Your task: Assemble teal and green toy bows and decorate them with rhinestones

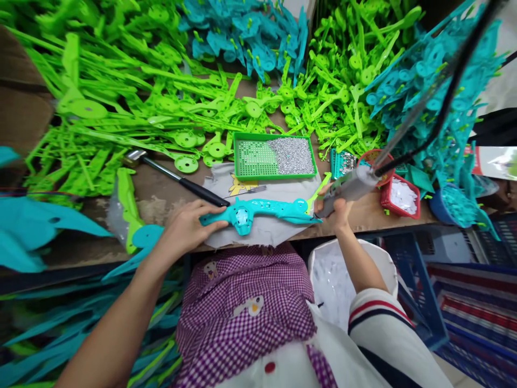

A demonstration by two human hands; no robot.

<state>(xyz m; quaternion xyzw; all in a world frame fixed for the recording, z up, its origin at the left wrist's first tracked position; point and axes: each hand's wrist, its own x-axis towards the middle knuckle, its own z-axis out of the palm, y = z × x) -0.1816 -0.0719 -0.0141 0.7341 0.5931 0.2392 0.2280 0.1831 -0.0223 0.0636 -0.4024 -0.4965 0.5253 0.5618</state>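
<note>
A turquoise plastic part (pixel 264 209), long and shaped somewhat like a toy gun, lies on a grey cloth (pixel 230 234) at the bench's front edge. My left hand (pixel 188 223) pinches its left end between thumb and fingers. In my right hand (pixel 338 211) is a grey electric screwdriver (pixel 350 188), tilted down to the left with its tip close to the part's right end. Whether the tip touches the part I cannot tell. A thin green piece (pixel 320 192) sticks up from that same end. Just behind the part lies a hammer (pixel 181 180), its black handle near my left fingers.
A green tray (pixel 255 177) of small silvery screws stands behind the cloth. Heaps of green parts (pixel 153 97) and turquoise parts (pixel 250 37) fill the back. On the right are a red basket (pixel 404 198) and a blue bowl (pixel 454 207). A black cord (pixel 448 102) hangs to the screwdriver.
</note>
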